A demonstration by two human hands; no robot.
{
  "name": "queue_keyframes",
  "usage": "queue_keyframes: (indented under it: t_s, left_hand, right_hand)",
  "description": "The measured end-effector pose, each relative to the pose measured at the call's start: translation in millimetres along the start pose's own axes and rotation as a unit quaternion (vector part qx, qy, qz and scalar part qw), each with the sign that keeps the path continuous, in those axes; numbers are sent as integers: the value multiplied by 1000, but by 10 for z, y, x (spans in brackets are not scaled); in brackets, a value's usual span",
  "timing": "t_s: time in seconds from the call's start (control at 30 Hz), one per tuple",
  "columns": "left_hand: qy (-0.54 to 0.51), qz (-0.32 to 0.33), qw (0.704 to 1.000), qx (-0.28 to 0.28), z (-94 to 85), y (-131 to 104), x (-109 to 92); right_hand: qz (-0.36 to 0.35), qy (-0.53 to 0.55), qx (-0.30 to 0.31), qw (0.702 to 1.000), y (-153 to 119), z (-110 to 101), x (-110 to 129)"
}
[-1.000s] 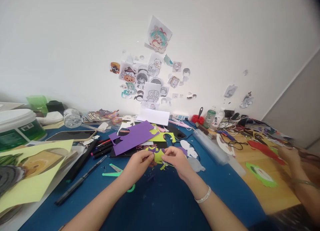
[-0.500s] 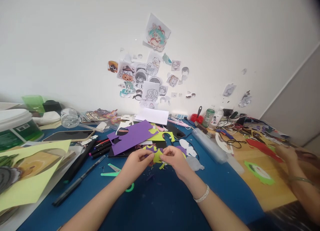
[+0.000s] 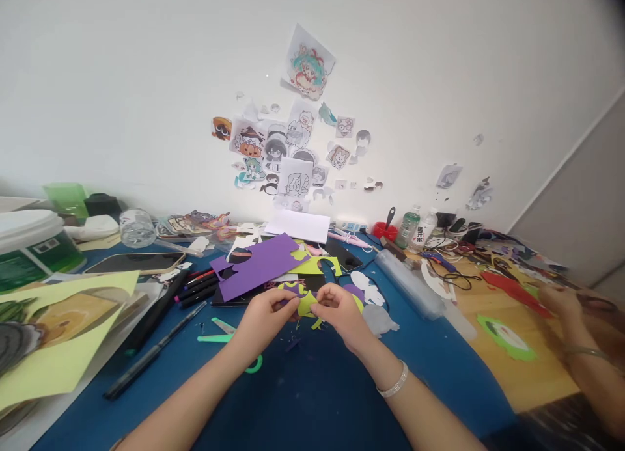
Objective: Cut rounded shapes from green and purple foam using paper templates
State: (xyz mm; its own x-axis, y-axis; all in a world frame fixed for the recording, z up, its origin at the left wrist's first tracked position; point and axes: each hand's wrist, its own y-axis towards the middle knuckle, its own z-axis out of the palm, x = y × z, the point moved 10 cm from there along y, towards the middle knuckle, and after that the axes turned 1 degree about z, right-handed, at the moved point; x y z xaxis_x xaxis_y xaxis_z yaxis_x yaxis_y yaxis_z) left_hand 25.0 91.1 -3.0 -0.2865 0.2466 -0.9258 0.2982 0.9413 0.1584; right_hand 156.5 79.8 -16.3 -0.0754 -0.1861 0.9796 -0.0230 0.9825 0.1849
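Observation:
Both my hands pinch a small yellow-green and purple paper cutout (image 3: 306,304) above the blue table cover. My left hand (image 3: 270,314) holds its left side between thumb and fingers. On the other side, my right hand (image 3: 338,312) grips the cutout with thumb and fingertips, and a bracelet circles that wrist. Green-handled scissors (image 3: 217,338) lie with blades apart, partly behind my left forearm. Beyond the hands rests a purple sheet (image 3: 263,265) with shapes cut out, over a yellow-green sheet (image 3: 317,265). Small paper scraps (image 3: 293,342) are scattered below the hands.
Pens (image 3: 195,293), a phone (image 3: 137,263) and a white-lidded bucket (image 3: 34,249) stand or lie at left. Rightward are a clear plastic roll (image 3: 410,284), bottles (image 3: 422,230) and a red bowl (image 3: 385,231). Another person's hand (image 3: 561,308) is at the far right, near red paper (image 3: 515,293).
My hands stay close together on the cutout, which has tilted slightly between my fingers. The view has shifted a little; the other person's hand stays near the red paper.

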Motion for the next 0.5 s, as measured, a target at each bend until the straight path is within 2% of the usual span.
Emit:
queue_keyframes:
  t_s: [0.23,0.37,0.5]
  left_hand:
    - [-70,-34,997,3,26,20,109]
    - [-76,-35,996,12,43,8,95]
    - [-49,-32,998,9,20,-7,57]
  right_hand:
    - [-1,-20,-26,999,13,-62,0]
    - [16,-23,-29,999,17,-62,-45]
    - [-1,-49,-39,998,9,-79,1]
